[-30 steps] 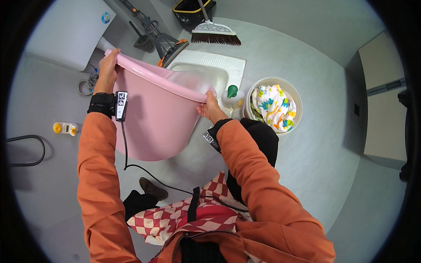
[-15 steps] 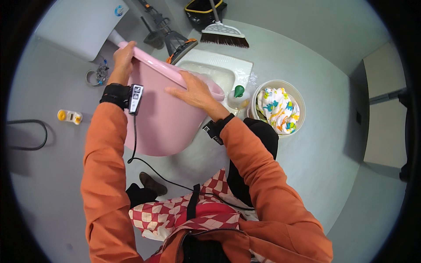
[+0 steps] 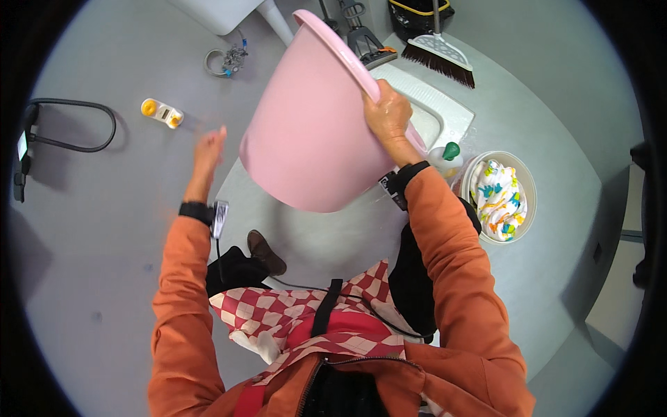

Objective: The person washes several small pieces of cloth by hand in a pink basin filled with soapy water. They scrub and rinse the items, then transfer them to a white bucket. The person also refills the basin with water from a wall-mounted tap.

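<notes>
A smooth grey floor point(image 3: 97, 264) spreads beneath a plain grey wall point(image 3: 549, 76) at upper right. A broom point(image 3: 440, 59) and a black bin point(image 3: 415, 19) stand near that wall. A white box-shaped fixture point(image 3: 219, 12) sits at the top edge, beside a white pipe point(image 3: 276, 22). Pale panels point(image 3: 613, 306) line the right. Soft shadows darken parts of the floor.

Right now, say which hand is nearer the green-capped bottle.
Right: the right hand is on the pink tub, left of the bottle; the left hand is beyond the tub.
</notes>
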`<action>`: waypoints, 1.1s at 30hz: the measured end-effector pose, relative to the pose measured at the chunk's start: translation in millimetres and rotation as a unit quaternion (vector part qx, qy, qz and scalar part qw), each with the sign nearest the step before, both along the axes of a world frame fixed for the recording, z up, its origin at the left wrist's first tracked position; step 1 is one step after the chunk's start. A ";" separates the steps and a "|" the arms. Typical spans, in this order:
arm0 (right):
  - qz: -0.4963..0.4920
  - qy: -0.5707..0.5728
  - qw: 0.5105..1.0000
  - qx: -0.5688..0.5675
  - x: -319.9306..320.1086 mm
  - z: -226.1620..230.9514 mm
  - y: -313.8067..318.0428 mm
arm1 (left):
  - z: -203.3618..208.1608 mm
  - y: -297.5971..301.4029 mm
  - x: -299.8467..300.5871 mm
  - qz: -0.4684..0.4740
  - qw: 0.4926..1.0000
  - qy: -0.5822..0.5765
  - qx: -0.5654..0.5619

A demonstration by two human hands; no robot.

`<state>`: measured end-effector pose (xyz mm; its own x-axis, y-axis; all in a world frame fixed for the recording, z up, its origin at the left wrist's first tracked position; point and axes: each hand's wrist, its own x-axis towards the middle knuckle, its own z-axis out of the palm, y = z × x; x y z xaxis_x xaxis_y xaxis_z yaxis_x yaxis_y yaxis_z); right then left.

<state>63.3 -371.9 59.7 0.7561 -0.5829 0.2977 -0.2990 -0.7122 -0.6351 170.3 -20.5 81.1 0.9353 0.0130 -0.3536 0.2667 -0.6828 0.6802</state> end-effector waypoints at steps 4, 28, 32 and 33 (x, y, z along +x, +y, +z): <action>0.004 -0.010 1.000 0.000 10.4 2.3 -2.9 | -71.5 50.4 -64.8 0.120 0.956 0.238 -0.124; -0.099 0.018 0.979 0.179 -0.8 -8.6 -35.1 | -50.5 6.2 -26.2 0.136 0.922 0.219 -0.289; -0.142 -0.013 0.967 0.211 -4.3 -16.5 -37.1 | -8.1 0.3 -16.6 0.090 0.939 0.153 -0.295; -0.150 -0.005 0.963 0.223 -4.2 -17.4 -38.2 | 5.8 -3.4 -11.0 0.077 0.944 0.133 -0.293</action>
<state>59.1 -410.0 42.3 0.5312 -0.8468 -0.0262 -0.4413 -0.2502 -0.8618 159.3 -23.9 86.9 0.8152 -0.1291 -0.5646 0.5470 -0.1484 0.8238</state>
